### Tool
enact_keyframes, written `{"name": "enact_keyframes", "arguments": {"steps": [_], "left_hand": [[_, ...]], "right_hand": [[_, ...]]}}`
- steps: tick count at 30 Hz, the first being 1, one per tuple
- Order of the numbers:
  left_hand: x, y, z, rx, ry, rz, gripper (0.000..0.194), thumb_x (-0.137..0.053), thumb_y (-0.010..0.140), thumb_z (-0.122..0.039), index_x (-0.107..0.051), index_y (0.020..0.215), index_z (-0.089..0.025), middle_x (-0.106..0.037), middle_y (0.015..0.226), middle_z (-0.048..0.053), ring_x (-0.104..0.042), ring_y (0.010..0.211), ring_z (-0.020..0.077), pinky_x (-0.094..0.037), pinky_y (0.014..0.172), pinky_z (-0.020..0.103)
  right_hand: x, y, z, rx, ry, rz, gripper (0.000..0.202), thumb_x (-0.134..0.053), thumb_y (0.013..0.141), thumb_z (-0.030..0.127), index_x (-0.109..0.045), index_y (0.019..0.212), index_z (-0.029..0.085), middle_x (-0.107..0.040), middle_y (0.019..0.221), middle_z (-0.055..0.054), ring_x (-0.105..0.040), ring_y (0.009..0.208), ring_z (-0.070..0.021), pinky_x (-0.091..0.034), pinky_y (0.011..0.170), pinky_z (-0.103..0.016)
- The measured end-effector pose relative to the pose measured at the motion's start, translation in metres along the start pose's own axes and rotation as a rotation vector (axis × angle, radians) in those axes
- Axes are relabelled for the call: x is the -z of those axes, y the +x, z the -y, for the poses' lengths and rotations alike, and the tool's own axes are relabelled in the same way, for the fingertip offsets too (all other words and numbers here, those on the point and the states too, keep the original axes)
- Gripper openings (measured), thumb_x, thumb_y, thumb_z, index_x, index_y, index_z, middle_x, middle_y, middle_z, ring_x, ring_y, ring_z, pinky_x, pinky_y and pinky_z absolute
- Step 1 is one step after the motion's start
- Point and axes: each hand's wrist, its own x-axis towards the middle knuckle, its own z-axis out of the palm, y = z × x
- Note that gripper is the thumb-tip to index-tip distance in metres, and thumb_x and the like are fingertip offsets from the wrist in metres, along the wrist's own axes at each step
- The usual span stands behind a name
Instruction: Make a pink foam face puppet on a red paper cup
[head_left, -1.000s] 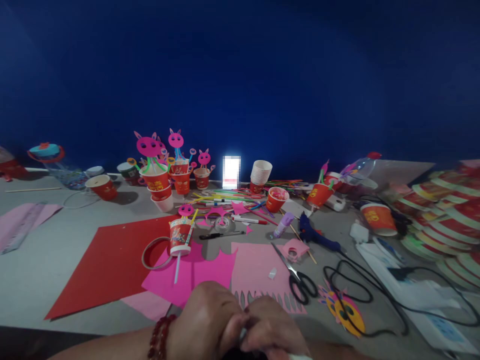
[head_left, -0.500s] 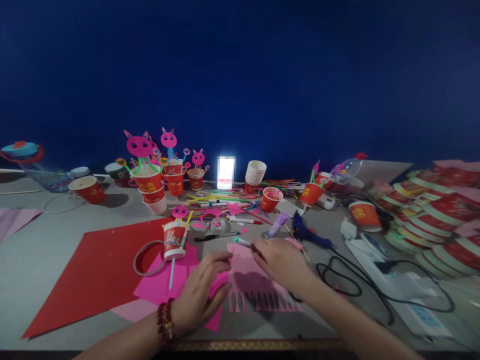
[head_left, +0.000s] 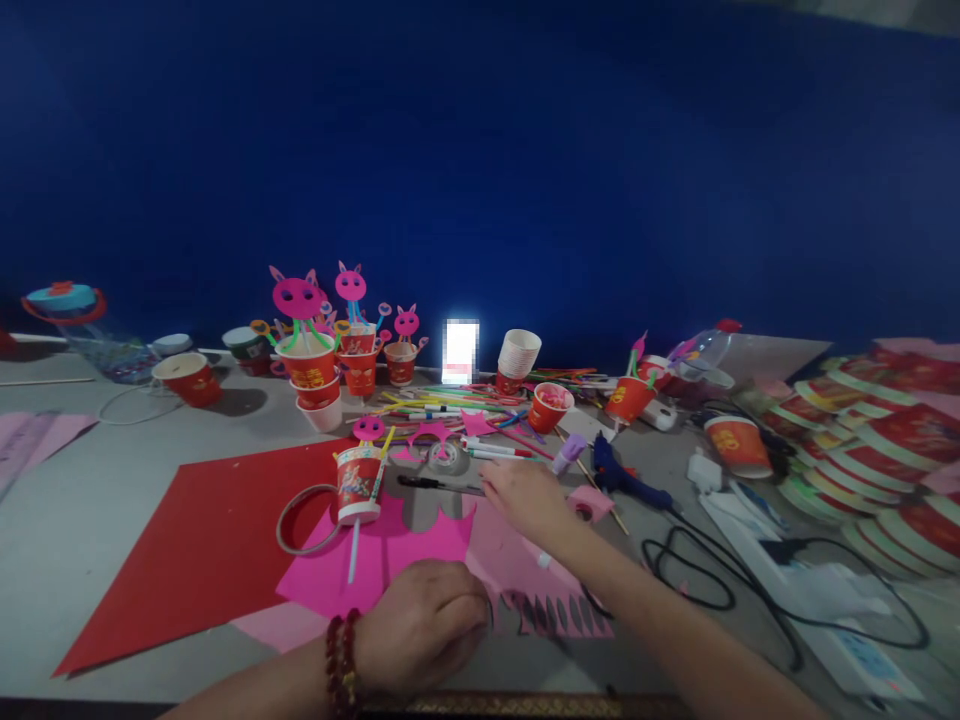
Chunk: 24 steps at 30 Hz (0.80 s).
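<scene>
My right hand [head_left: 525,505] reaches across the light pink paper [head_left: 506,550], its fingers closed at one end of a black pen [head_left: 431,484]. Below that, my left hand [head_left: 431,625] is curled at the paper's near left side; what its fingers hold, if anything, is hidden. A row of narrow slots is cut along the near edge of the light pink paper. Hot pink paper [head_left: 319,580] with scalloped cutouts lies left of it. Just beyond the pen are a green-capped marker [head_left: 499,455], a red marker and a clear tape roll [head_left: 444,455].
A decorated paper cup [head_left: 358,485] stands beside a large tape ring [head_left: 281,520] and red card [head_left: 187,540]. Cups with pink animal figures [head_left: 296,298] stand at the back left. On the right are a blue glue gun [head_left: 626,475], a power strip [head_left: 810,590] and stacked paper bowls [head_left: 885,430].
My right hand has put the green-capped marker down beside the red one and moved to the black pen, which has turned. My left hand has drawn nearer and curled up. The view has shifted slightly.
</scene>
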Motion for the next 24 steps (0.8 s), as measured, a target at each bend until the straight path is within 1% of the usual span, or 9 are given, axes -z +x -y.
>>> {"name": "enact_keyframes", "arguments": {"steps": [2,5,10,13,15,17,19,20,24], "left_hand": [[-0.002,-0.001,0.001,-0.009,0.020,0.021,0.012,-0.041,0.091,-0.012,-0.049,0.094,-0.021,-0.066,0.077,0.004,-0.061,0.068,0.0164,-0.044,0.062,0.027],[-0.004,-0.003,0.001,-0.007,0.037,0.046,0.011,-0.040,0.091,-0.013,-0.048,0.092,-0.021,-0.064,0.074,0.003,-0.060,0.067,0.0166,-0.042,0.061,0.027],[-0.005,-0.004,0.003,0.004,0.023,0.045,0.012,-0.039,0.087,-0.013,-0.048,0.089,-0.021,-0.065,0.073,0.004,-0.059,0.064,0.0172,-0.041,0.058,0.028],[-0.005,-0.004,0.004,0.006,0.020,0.065,0.011,-0.040,0.086,-0.014,-0.048,0.088,-0.021,-0.063,0.072,0.004,-0.059,0.063,0.0172,-0.040,0.058,0.028],[-0.005,-0.004,0.005,0.012,0.016,0.072,0.010,-0.040,0.085,-0.015,-0.047,0.087,-0.022,-0.062,0.070,0.003,-0.059,0.063,0.0171,-0.040,0.057,0.028],[-0.005,-0.004,0.005,0.015,0.018,0.073,0.009,-0.041,0.084,-0.015,-0.047,0.085,-0.022,-0.062,0.069,0.003,-0.059,0.062,0.0173,-0.040,0.056,0.028],[-0.005,-0.004,0.006,0.011,0.021,0.075,0.008,-0.042,0.084,-0.015,-0.047,0.085,-0.022,-0.062,0.069,0.003,-0.059,0.062,0.0175,-0.039,0.056,0.028],[-0.005,-0.004,0.006,0.007,0.022,0.074,0.008,-0.042,0.084,-0.016,-0.047,0.085,-0.022,-0.062,0.069,0.003,-0.059,0.062,0.0174,-0.039,0.055,0.028],[-0.007,-0.005,0.008,-0.004,0.033,0.073,0.008,-0.042,0.084,-0.015,-0.047,0.084,-0.022,-0.063,0.069,0.003,-0.059,0.060,0.0170,-0.039,0.054,0.029]], "right_hand": [[0.000,0.009,0.000,0.027,0.022,-0.006,0.018,-0.050,0.095,0.021,-0.068,0.093,0.019,-0.075,0.091,-0.010,-0.071,0.088,-0.0245,-0.046,0.069,-0.027],[0.000,0.030,-0.004,0.044,0.054,-0.038,0.020,-0.050,0.095,0.021,-0.069,0.096,0.017,-0.074,0.097,-0.012,-0.069,0.092,-0.0249,-0.046,0.072,-0.027],[0.003,0.076,-0.016,0.104,0.122,-0.088,0.023,-0.050,0.096,0.021,-0.070,0.107,0.019,-0.073,0.109,-0.009,-0.066,0.102,-0.0219,-0.046,0.081,-0.026],[0.006,0.104,-0.019,0.141,0.139,-0.094,0.023,-0.050,0.097,0.023,-0.069,0.112,0.020,-0.072,0.113,-0.007,-0.065,0.105,-0.0215,-0.047,0.083,-0.027],[0.007,0.121,-0.018,0.172,0.135,-0.079,0.021,-0.053,0.097,0.025,-0.068,0.113,0.020,-0.071,0.114,-0.006,-0.065,0.106,-0.0217,-0.049,0.085,-0.030],[0.006,0.136,-0.013,0.198,0.121,-0.056,0.022,-0.058,0.097,0.028,-0.065,0.115,0.019,-0.067,0.118,-0.006,-0.064,0.106,-0.0223,-0.052,0.089,-0.037],[0.003,0.148,-0.005,0.202,0.102,-0.037,0.027,-0.060,0.096,0.031,-0.061,0.120,0.017,-0.063,0.122,-0.008,-0.064,0.105,-0.0232,-0.054,0.089,-0.043],[0.000,0.152,-0.001,0.198,0.094,-0.032,0.030,-0.061,0.096,0.032,-0.060,0.122,0.017,-0.062,0.123,-0.009,-0.064,0.104,-0.0234,-0.055,0.088,-0.045],[-0.010,0.162,0.010,0.185,0.100,-0.037,0.032,-0.061,0.096,0.031,-0.058,0.124,0.016,-0.061,0.124,-0.010,-0.064,0.104,-0.0236,-0.056,0.087,-0.044]]}}
